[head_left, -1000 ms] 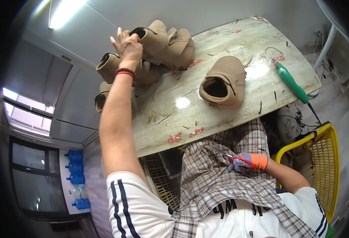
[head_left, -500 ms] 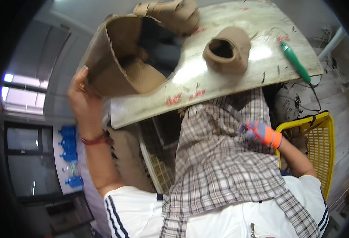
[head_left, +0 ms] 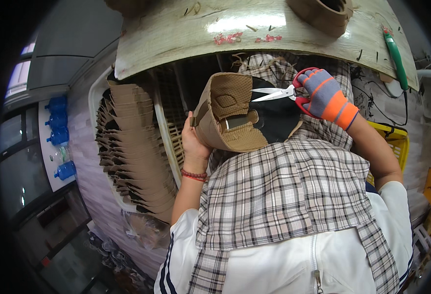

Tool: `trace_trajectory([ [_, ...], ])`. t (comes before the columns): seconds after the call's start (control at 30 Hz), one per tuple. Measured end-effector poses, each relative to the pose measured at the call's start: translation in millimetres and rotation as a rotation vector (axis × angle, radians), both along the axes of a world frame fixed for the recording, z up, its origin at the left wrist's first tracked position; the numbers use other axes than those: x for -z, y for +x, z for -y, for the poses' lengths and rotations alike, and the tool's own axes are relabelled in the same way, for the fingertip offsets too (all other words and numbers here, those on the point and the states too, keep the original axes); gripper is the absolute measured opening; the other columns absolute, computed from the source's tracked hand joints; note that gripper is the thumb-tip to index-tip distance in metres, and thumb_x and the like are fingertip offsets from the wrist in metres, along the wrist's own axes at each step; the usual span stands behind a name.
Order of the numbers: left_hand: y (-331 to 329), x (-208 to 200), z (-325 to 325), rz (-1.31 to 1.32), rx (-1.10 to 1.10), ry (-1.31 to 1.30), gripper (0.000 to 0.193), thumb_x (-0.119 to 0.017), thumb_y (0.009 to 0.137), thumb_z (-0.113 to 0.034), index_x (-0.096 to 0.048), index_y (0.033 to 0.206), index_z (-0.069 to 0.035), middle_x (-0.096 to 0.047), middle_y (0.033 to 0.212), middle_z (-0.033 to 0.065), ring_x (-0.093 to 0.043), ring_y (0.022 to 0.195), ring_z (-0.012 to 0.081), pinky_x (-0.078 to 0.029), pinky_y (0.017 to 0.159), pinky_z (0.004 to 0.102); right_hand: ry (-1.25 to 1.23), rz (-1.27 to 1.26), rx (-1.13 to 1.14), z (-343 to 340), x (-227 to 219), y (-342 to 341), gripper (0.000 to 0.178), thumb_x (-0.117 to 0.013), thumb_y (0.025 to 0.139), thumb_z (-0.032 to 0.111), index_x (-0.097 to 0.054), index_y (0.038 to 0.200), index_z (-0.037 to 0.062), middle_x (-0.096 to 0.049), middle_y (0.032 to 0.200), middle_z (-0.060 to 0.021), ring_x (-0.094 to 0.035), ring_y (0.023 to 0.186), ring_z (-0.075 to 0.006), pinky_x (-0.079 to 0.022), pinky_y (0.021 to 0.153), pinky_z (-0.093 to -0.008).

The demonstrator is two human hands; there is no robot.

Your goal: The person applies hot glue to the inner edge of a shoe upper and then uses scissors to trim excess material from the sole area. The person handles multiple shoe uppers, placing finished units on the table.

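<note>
My bare left hand (head_left: 195,144) grips the left edge of a tan fabric piece (head_left: 244,138), curved like an open shell, with a textured inside and a black lining at its right. I hold it over my lap, below the table's front edge. A pair of scissors (head_left: 289,91) with red handles is in my right hand (head_left: 325,95), which wears a grey and orange glove. The blades are a little apart and point left, over the black lining. Whether they touch the piece I cannot tell. A checked apron (head_left: 274,196) covers my lap.
Ahead is the pale table (head_left: 176,34), bearing another tan piece (head_left: 325,17) and a green tool (head_left: 396,59) with a cord. At my left a white crate (head_left: 94,98) holds many nested tan pieces (head_left: 132,142). A yellow basket (head_left: 399,142) stands at my right.
My left hand has brought the tan piece from over the table down to my lap. My right hand has risen to it, and the scissors now show plainly with parted blades. The view has shifted downward.
</note>
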State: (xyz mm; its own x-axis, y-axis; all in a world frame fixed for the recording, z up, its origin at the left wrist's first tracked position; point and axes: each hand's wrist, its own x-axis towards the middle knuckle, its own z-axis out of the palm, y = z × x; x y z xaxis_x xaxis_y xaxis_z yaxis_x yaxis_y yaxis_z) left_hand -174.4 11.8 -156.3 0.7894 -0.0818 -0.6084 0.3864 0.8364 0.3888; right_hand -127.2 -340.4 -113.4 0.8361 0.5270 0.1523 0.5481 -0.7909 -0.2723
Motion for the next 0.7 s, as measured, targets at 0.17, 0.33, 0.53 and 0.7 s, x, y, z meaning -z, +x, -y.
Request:
trace_trajectory([
  [0.17,-20.6,28.4,2.6,0.054,-0.032,0.137,0.034,-0.048,0.104,-0.028,-0.059,0.117,0.001,-0.060,0.104,0.0082,-0.058,0.098,0.0212,-0.048,0.093,0.0361,-0.113,-0.141,-0.020,-15.8,3.9,5.9,0.036,-0.081,0.067,0.019,-0.063,0.098,0.0133,-0.064,0.093,-0.0084,-0.060,0.092,-0.0298,-0.047,0.084,-0.0402],
  [0.33,-9.4,72.8,-6.7,0.321,0.055,-0.116,0.030,-0.066,0.097,-0.013,-0.058,0.123,0.000,-0.063,0.119,0.0078,-0.063,0.104,0.0181,-0.055,0.089,0.0318,-0.173,-0.103,-0.071,-29.9,6.8,12.7,0.033,-0.080,0.070,0.025,-0.064,0.096,0.0142,-0.064,0.088,-0.0076,-0.061,0.087,-0.0287,-0.048,0.081,-0.0394],
  [0.53,-4.5,47.4,7.8,0.021,0.016,0.094,0.038,-0.072,0.093,-0.015,-0.058,0.125,0.000,-0.063,0.125,0.0095,-0.064,0.108,0.0204,-0.057,0.088,0.0328,-0.207,-0.102,0.048,-15.0,32.1,6.2,0.030,-0.079,0.074,0.029,-0.064,0.094,0.0134,-0.066,0.089,-0.0072,-0.064,0.090,-0.0277,-0.051,0.081,-0.0391],
  [0.7,-5.3,53.2,10.3,0.103,0.026,0.077,0.041,-0.072,0.094,-0.019,-0.057,0.126,0.000,-0.063,0.125,0.0098,-0.063,0.109,0.0204,-0.057,0.089,0.0335,-0.114,-0.026,-0.014,-20.9,5.1,7.7,0.031,-0.080,0.072,0.028,-0.064,0.094,0.0127,-0.066,0.093,-0.0065,-0.064,0.092,-0.0278,-0.051,0.084,-0.0388],
])
